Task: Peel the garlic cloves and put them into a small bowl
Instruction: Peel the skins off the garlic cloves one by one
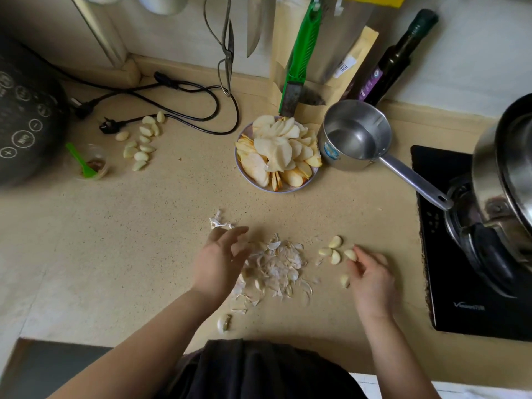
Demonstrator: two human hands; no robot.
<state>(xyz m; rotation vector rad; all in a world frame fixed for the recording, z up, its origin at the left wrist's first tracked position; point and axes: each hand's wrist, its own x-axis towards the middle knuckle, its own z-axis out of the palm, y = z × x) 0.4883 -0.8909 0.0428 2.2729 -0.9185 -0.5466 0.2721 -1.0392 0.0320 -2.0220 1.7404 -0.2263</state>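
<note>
A heap of papery garlic skins lies on the beige counter in front of me. My left hand hovers over its left side, fingers spread, holding nothing. To the right lie several peeled cloves, and my right hand pinches one peeled clove at its fingertips beside them. Another clove rests under that hand's thumb side. A bigger group of peeled cloves lies far left on the counter. An unpeeled piece sits near the front edge.
A plate of sliced apple stands at centre back, a steel saucepan with water to its right. An induction hob with a steel pot is at right. A black cooker, cables and a small cup with a green spoon are at left.
</note>
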